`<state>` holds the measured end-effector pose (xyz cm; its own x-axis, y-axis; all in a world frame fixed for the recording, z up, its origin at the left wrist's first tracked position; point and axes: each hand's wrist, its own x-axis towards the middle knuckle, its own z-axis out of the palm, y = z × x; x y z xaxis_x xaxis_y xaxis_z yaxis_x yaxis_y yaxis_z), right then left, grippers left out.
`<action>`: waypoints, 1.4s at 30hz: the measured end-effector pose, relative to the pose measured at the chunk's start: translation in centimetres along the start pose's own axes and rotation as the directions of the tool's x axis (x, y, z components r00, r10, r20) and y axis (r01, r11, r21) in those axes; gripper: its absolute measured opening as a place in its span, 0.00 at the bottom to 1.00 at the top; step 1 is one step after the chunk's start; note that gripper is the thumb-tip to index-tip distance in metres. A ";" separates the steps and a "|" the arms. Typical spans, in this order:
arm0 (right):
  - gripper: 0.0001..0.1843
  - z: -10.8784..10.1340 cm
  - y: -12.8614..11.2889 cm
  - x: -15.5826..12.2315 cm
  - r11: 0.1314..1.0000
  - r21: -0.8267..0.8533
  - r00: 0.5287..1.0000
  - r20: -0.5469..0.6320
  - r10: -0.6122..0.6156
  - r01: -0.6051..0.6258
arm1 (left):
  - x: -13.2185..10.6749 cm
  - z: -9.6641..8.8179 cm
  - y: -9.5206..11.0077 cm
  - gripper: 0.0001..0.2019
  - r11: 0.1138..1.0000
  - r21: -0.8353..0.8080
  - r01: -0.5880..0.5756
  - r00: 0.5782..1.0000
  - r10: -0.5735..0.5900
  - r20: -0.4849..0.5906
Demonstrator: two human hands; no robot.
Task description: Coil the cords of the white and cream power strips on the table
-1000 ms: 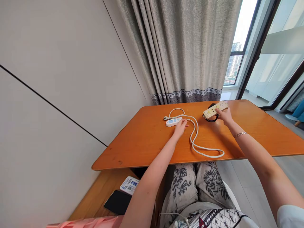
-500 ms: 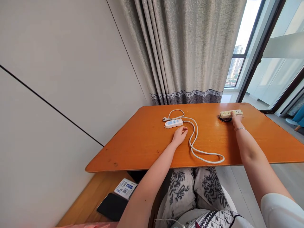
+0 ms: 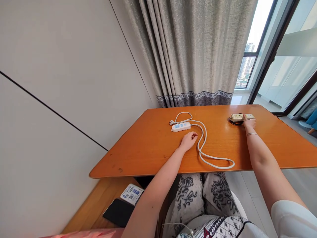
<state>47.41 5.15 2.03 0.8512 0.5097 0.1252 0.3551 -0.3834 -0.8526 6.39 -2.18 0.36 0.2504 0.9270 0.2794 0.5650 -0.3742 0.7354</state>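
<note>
While your right hand (image 3: 248, 123) reaches toward the far right corner of the table (image 3: 148, 148), its fingertips sit on the near edge of the beige power strip (image 3: 242, 116). I cannot tell whether they pinch the strip or only rest on it. The strip lies flat with its long side along the far edge, on top of a coiled black cord (image 3: 236, 122). It probably rocks on that coil, so press straight down and lightly rather than pushing sideways, and mind the sockets under your fingers.

Your left hand (image 3: 188, 140) lies near the middle of the table with its fingers loosely curled and apart, holding nothing. The white cord (image 3: 201, 145) runs just beside it and loops out to the near edge. The white power strip (image 3: 181, 126) lies a little farther toward the far edge, with its plug (image 3: 172, 123) at its left end. That near loop looks easy to snag, so move your left wrist over it, not through it.

The bracelet (image 3: 250, 134) on your right wrist is clear of both cords. Below the table's near left corner, a black phone (image 3: 119, 212) and a printed card (image 3: 132, 193) lie on a lower wooden ledge.
</note>
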 end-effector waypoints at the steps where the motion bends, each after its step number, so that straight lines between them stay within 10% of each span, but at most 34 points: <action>1: 0.41 0.0 0.0 0.0 0.999 0.001 0.999 0.006 0.032 -0.032 | 0.0 0.0 0.0 0.07 1.000 0.006 -0.004 1.000 0.003 0.001; 21: 0.27 -2.9 0.2 -4.3 0.991 0.132 0.999 -0.038 0.016 -0.011 | -0.1 0.1 0.1 0.08 0.998 0.056 -0.023 1.000 0.022 0.021; 26: 0.25 -2.5 -1.4 -8.2 0.972 0.159 0.978 0.092 -0.187 0.171 | -0.1 0.1 0.1 0.10 0.998 0.051 -0.047 0.999 0.046 0.027; 29: 0.18 -1.6 -3.0 -12.0 0.915 0.225 0.851 0.344 -0.397 0.336 | -0.3 0.1 0.3 0.13 0.996 0.046 -0.076 0.996 0.075 0.040; 36: 0.23 0.3 -5.1 -21.3 0.807 0.332 0.355 0.769 -0.532 0.489 | -1.0 0.4 0.9 0.21 0.957 0.136 -0.255 0.964 0.240 0.119; 42: 0.27 -0.4 -5.9 -22.6 0.733 0.313 0.266 0.788 -0.555 0.604 | -1.2 0.3 1.7 0.13 0.873 0.287 -0.394 0.912 0.332 0.243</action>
<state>26.23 -4.46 4.40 -0.2757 0.9553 0.1065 0.6533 0.2675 -0.7082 7.26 -3.91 1.14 0.6068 0.7144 0.3484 0.6203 -0.6997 0.3544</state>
